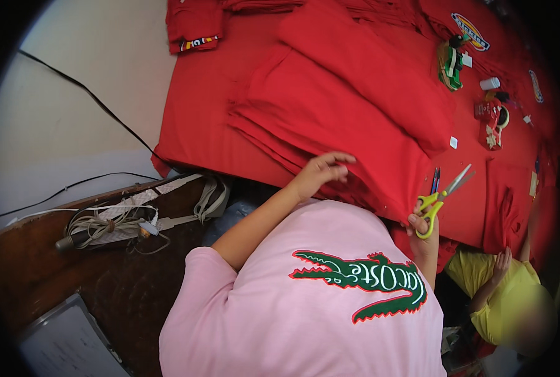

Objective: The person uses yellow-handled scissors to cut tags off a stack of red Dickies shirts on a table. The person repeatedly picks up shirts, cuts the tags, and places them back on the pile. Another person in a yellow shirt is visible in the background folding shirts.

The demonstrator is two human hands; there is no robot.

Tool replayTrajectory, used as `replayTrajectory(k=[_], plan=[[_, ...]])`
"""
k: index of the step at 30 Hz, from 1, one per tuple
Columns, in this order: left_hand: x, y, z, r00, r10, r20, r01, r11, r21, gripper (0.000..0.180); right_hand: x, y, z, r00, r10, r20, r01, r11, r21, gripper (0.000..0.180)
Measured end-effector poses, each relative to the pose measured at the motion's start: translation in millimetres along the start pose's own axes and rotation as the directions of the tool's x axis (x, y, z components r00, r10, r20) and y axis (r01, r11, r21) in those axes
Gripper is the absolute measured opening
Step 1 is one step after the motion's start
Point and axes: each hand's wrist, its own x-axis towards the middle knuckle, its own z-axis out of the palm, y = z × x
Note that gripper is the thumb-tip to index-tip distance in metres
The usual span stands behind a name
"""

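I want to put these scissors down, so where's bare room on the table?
The widest open patch of table is at its left end, between the folded red garment and the big red cloth. A smaller one lies right of the scissors, before the crumpled red fabric. The far right is crowded with small items near the white cylinder.

A red-topped table (195, 119) carries a broad, layered pile of red fabric (349, 94) across its middle. A folded red garment (195, 25) lies at the far left. Toward the right sit a green object (450, 68) and a white cylinder (490, 83); nearer lie a small white square (453, 143) and dark pens (435, 181).
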Motion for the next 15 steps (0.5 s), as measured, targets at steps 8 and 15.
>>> replayTrajectory(k=[8, 15], plan=[[16, 35, -130, 0.453, 0.333, -0.827, -0.676, 0.733, -0.076, 0.04, -10, -18, -29, 0.998, 0.056, -0.029, -0.06, 0.976, -0.211, 0.028], [-15, 68, -132, 0.38, 0.505, -0.775, -0.678, 0.722, 0.139, 0.061, -5, 5, -33, 0.989, 0.138, -0.054, -0.148, 0.919, -0.364, 0.022]])
